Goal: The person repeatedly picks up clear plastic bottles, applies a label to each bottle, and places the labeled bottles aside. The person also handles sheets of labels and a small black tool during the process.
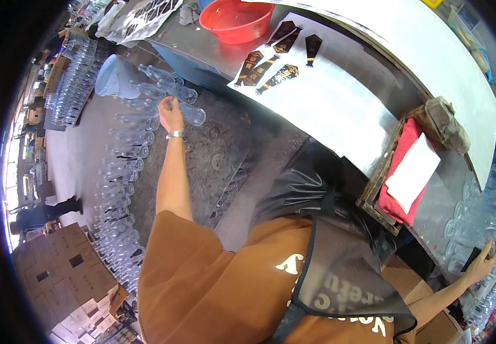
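At the upper left, my left hand (171, 114) is closed round the neck end of a clear glass bottle (194, 116). Its round base points away from the fingers, beside other clear bottles (182, 93) at the end of a long curved row. At the far right, my right hand (481, 265) has its fingers curled at the narrow end of another clear bottle with a dark label (470, 259). Many similar clear bottles (471, 223) crowd around that hand, and the fingertips partly blend into the glass.
Across the metal workbench lie a white sheet (339, 103) with black and gold labels (287, 75), a red basin (236, 22) and a wooden tray (374, 189) with red and white cloths. A pale blue bucket (116, 77) and stacked cartons (64, 269) stand left. A person (47, 215) is farther off.
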A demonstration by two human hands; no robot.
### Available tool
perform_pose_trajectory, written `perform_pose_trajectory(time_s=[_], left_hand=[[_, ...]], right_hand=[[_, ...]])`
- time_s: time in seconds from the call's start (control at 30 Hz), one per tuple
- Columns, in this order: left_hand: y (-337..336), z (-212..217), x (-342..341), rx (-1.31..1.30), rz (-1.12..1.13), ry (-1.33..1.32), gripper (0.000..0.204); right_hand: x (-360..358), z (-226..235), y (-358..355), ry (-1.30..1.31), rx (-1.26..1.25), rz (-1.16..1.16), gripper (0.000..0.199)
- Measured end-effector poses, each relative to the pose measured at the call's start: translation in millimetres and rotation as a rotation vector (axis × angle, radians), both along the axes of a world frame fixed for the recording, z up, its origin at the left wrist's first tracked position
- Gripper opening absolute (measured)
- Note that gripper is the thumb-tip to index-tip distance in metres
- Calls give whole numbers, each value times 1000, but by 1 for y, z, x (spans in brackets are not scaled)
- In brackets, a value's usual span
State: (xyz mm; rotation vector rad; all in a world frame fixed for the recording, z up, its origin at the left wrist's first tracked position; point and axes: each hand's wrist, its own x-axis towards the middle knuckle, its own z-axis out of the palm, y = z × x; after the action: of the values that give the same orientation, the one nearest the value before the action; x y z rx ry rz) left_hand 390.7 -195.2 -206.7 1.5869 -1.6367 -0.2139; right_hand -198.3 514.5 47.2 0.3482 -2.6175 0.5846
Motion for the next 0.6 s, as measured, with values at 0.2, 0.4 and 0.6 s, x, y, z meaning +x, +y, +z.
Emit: perform_pose_trajectory(time_s=[0.2,0.4,0.6], left_hand=[[-54,-43,29,-6,68,21,36],[-93,-75,65,41,153,-309,59],[-40,7,-45,-185,39,-190,66]], right_hand=[[30,39,-25,35,-177,193,38],[3,64,-74,-229,-448,344,48],[4,29,-224,-395,-149,750,48]])
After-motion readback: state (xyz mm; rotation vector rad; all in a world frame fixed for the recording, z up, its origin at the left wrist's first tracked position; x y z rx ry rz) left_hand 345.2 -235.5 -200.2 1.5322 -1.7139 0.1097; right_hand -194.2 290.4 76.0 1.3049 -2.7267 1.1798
